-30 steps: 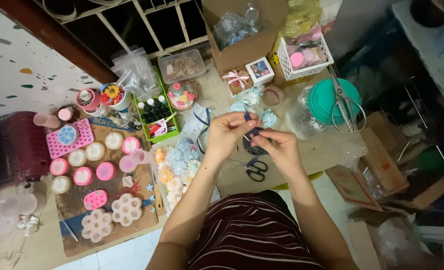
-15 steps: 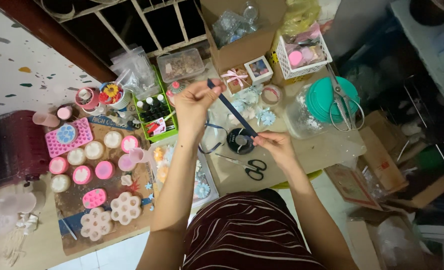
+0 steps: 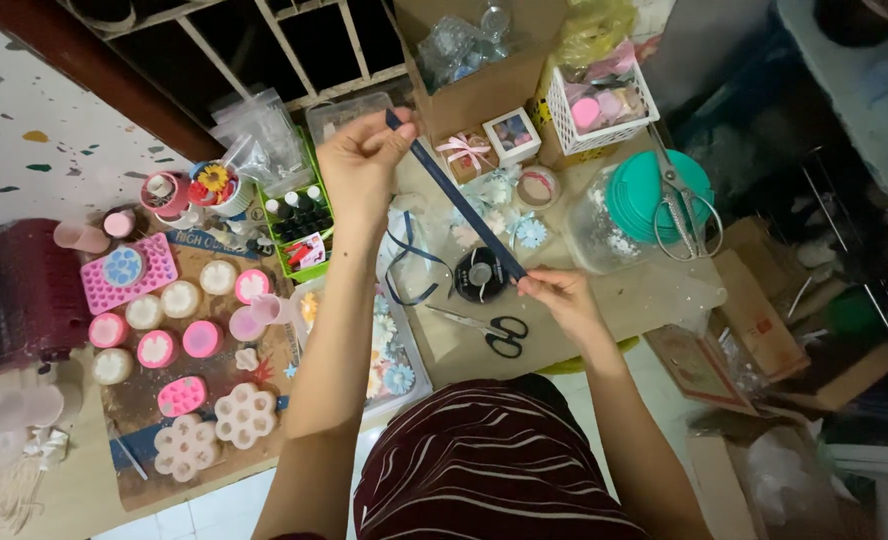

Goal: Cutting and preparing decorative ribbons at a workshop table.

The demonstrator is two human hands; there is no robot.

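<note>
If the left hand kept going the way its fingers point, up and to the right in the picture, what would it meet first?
Probably the brown cardboard box: the left hand, pinching the dark blue ribbon, points toward it, though depth is unclear.

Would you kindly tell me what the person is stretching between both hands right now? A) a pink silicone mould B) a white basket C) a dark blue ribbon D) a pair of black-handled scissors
C: the left hand pinches one end of the dark blue ribbon high up, while the right hand holds it lower down, so it runs taut between them.
</note>
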